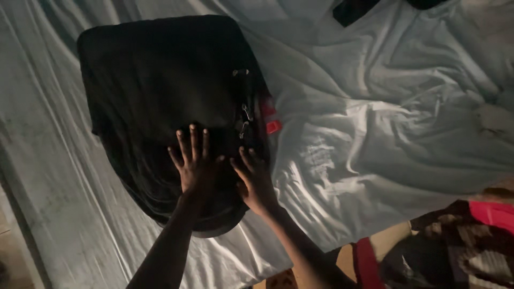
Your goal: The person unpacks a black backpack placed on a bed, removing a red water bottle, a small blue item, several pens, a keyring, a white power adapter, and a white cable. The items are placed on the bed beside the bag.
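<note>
A black bag lies flat on a bed covered with a pale crumpled sheet. Metal zipper pulls and a small red tag show along its right side. My left hand rests palm down on the bag's near part, fingers spread. My right hand lies flat beside it, near the bag's lower right edge just below the zipper pulls. Neither hand holds anything.
A dark cloth lies at the top edge of the sheet. Patterned fabric with a red and pink piece bunches at the lower right. The bed's left edge and floor show at the lower left.
</note>
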